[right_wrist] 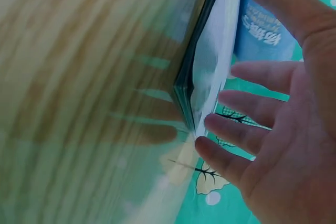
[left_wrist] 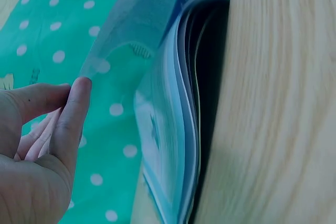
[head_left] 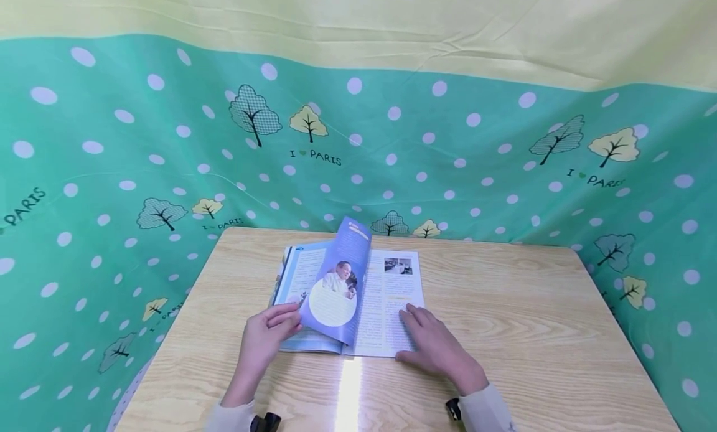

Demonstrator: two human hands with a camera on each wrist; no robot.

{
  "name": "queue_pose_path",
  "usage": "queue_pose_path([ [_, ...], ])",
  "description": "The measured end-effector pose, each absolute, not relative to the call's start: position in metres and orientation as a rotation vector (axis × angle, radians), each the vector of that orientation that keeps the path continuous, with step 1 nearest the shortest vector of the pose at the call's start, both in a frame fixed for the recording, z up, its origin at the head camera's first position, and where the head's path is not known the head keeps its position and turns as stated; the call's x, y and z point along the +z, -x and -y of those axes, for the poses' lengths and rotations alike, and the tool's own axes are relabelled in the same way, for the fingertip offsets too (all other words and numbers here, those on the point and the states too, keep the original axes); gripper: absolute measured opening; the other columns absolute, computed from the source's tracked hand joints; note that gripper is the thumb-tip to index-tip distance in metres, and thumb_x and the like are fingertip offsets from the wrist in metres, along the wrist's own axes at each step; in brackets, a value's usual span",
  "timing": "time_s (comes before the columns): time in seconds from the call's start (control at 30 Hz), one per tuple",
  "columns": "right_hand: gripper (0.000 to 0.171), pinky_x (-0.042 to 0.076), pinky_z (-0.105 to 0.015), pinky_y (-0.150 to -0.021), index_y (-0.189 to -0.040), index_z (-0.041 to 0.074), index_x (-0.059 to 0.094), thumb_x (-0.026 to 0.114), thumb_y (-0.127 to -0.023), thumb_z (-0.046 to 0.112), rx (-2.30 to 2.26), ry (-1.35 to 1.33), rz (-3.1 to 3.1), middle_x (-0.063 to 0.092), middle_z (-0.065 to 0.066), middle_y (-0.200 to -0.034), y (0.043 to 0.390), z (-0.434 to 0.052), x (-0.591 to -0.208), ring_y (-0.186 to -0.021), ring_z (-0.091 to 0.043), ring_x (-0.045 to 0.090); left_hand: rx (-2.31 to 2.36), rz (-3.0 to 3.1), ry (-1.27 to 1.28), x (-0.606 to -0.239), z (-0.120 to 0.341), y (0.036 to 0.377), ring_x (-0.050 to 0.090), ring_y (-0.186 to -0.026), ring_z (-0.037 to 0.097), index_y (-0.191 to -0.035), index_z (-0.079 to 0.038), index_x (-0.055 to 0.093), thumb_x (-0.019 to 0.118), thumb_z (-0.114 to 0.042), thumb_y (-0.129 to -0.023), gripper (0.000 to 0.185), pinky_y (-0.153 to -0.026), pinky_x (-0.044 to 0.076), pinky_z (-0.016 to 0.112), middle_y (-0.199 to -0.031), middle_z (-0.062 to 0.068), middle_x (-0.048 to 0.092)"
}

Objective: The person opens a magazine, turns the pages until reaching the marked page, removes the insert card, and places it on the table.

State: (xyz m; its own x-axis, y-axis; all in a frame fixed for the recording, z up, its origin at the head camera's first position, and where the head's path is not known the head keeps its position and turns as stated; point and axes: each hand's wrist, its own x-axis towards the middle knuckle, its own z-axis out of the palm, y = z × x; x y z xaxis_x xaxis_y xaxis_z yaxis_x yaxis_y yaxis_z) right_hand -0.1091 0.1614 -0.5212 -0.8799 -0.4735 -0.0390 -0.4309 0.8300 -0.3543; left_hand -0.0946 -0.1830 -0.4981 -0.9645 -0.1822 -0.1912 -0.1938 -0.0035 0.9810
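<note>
Left hand [head_left: 269,338]: lower centre-left, fingers pinching the lifted page [head_left: 336,282].
Right hand [head_left: 434,345]: fingers spread flat on the right-hand page.
Magazine [head_left: 392,295]: open, mid-frame on the counter [head_left: 532,332].
Progress: page mid-turn, not yet laid flat.
Backdrop [head_left: 448,158]: green dotted cloth.

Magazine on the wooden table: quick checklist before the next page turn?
1. Open glossy magazine flat on light wooden table: ok.
2. Right hand resting open on the right-hand page: ok.
3. Left hand on the raised blue page: ok; exact grip cannot tell.
4. Only one sheet lifted: cannot tell.
5. Page free of creases or tears: cannot tell.
</note>
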Motion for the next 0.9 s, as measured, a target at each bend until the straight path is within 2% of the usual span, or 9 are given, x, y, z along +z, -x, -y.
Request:
queue_pose_path([
  [0.13,0.09,0.035,-0.059,-0.115,-0.147,0.001,0.046,0.082,-0.08,0.049,-0.434,0.696,-2.824,0.036,-0.023,-0.154,0.108,-0.163,-0.523,-0.139,-0.045,0.035,2.175,-2.224,0.491,-0.501,0.196,0.089,0.074,-0.085,0.026,-0.117,0.01,0.066,0.073,0.001,-0.09,0.03,-0.08,0.063,0.03,-0.099,0.02,0.073],
  [0.3,0.088,0.035,-0.06,-0.115,-0.147,0.002,0.046,0.081,-0.082,0.048,-0.405,0.692,-2.807,0.035,-0.022,-0.155,0.108,-0.163,-0.523,-0.141,-0.044,0.032,2.145,-2.252,0.576,-0.509,0.211,0.084,0.074,-0.084,0.024,-0.118,0.009,0.066,0.074,-0.002,-0.09,0.031,-0.08,0.063,0.03,-0.098,0.018,0.074],
  [0.9,0.076,0.04,-0.059,-0.111,-0.141,-0.001,0.052,0.079,-0.086,0.043,-0.442,0.762,-2.839,0.043,-0.023,-0.15,0.107,-0.167,-0.522,-0.137,-0.044,0.039,2.097,-2.24,0.719,-0.523,0.236,0.075,0.073,-0.085,0.015,-0.123,0.011,0.062,0.072,-0.003,-0.092,0.036,-0.083,0.062,0.029,-0.103,0.018,0.073],
])
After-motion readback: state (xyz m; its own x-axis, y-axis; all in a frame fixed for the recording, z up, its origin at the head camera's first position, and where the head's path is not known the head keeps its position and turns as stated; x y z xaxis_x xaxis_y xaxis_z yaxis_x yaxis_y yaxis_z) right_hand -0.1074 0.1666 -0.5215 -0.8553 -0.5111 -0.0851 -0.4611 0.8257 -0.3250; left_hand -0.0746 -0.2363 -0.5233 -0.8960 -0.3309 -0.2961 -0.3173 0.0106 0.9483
